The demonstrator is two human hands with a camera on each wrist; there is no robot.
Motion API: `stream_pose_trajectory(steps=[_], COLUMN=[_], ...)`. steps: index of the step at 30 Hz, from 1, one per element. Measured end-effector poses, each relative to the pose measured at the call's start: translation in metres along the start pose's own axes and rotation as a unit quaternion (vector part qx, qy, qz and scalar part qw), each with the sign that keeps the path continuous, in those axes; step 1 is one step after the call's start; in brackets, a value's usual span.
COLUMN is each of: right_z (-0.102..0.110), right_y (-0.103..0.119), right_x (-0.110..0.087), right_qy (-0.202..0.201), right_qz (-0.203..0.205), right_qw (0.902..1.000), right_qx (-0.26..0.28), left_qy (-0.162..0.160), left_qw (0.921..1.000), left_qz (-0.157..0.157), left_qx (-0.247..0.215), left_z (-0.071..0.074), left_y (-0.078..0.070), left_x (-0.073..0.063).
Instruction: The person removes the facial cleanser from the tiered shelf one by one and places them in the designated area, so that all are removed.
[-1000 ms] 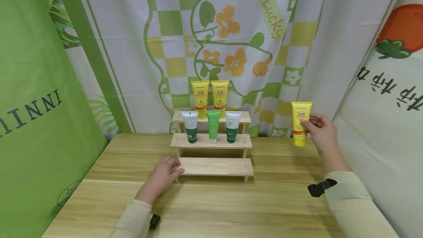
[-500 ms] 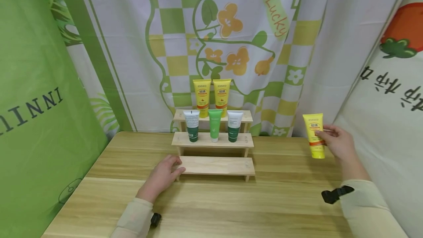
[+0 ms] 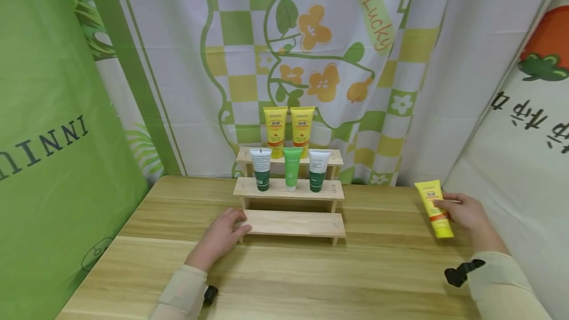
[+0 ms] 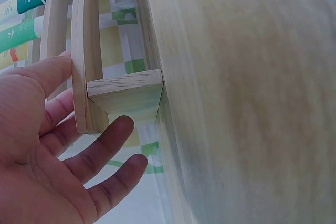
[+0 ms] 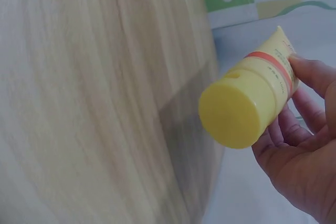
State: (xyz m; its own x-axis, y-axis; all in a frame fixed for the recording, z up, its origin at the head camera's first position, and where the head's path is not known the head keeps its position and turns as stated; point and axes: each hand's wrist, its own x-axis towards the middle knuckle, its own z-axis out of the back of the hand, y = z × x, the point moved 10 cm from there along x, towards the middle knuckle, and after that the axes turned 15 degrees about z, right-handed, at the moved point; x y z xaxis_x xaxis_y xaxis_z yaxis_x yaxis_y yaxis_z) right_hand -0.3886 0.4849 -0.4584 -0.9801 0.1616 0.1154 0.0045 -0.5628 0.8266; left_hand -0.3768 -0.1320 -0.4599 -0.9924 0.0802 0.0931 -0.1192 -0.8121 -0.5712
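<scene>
My right hand (image 3: 464,214) grips a yellow squeeze tube (image 3: 434,209) with a red band, thumb on its front. The tube tilts above the right side of the table, and its round cap (image 5: 231,113) faces the camera in the right wrist view. At the left end of the three-tier wooden stand (image 3: 293,223), my left hand (image 3: 221,236) holds the lowest board by thumb and forefinger; the other fingers (image 4: 118,179) spread beside its leg. Two yellow tubes (image 3: 276,132) stand on the top tier. On the middle tier are a green tube (image 3: 292,169) and two white-and-green tubes (image 3: 316,171).
The wooden table (image 3: 311,280) runs back to a patterned curtain (image 3: 240,58). A green cloth (image 3: 49,137) hangs at the left, and a white printed cloth (image 3: 524,152) borders the right side near my right hand.
My right hand has moved right and down toward the table with the yellow tube, which now leans more. The left hand stays at the stand; the head view has shifted slightly.
</scene>
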Motion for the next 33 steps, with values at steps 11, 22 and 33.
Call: stream_pose_trajectory(steps=[11, 22, 33], right_z=[-0.003, -0.009, -0.008], right_y=[-0.019, -0.033, -0.044], right_x=[-0.003, -0.002, -0.008], right_qy=[0.03, 0.039, 0.005], right_qz=[-0.028, -0.041, -0.076], right_qw=[0.9989, 0.9984, 0.9971], right_qx=[-0.024, -0.006, -0.003], left_qy=[0.0, -0.006, 0.002], left_qw=[1.0, 0.9999, 0.9999], left_qz=[0.003, -0.004, 0.01], left_qx=[0.003, 0.008, 0.013], left_z=[0.0, 0.0, -0.004], left_y=[0.0, 0.001, 0.003], left_x=[0.0, 0.002, 0.002])
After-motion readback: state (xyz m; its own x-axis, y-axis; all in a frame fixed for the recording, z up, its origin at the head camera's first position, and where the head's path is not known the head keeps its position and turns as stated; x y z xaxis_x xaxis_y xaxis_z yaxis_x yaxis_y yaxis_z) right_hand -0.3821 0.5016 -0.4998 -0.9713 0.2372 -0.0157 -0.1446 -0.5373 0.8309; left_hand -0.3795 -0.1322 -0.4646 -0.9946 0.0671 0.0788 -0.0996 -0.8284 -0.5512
